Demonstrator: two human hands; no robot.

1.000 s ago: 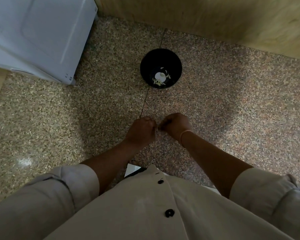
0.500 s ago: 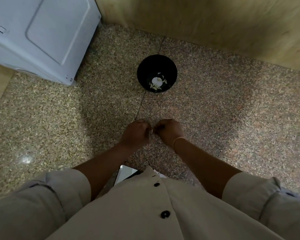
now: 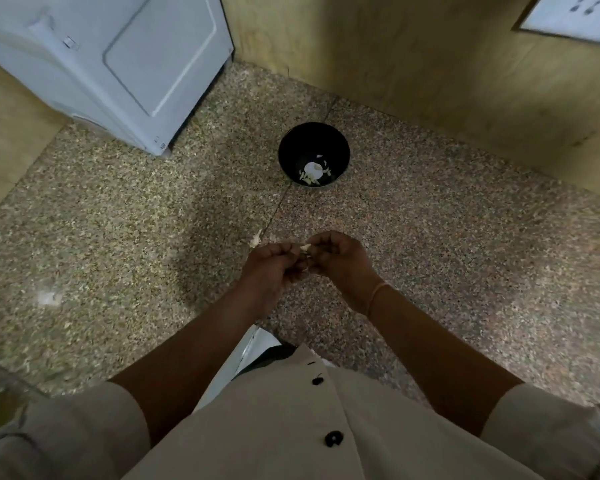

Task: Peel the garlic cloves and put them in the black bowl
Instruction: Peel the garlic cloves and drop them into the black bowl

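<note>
Left hand (image 3: 274, 268): fingers curled, tips pinching a garlic clove (image 3: 305, 248) from its left side.
Right hand (image 3: 340, 261): fingers curled, gripping the same clove from the right; a thin bangle (image 3: 376, 295) sits on the wrist.
Garlic clove: a pale sliver between the two hands' fingertips, held above the middle of the speckled stone surface (image 3: 465, 254).
Black bowl (image 3: 326, 136): stands beyond the hands, toward the far edge of the surface, apart from the wooden wall (image 3: 395, 64); it holds white garlic pieces (image 3: 312, 169).
Peel scrap (image 3: 256, 240): lies on the surface just left of the hands.
White appliance (image 3: 118, 64): at the far left corner.
</note>
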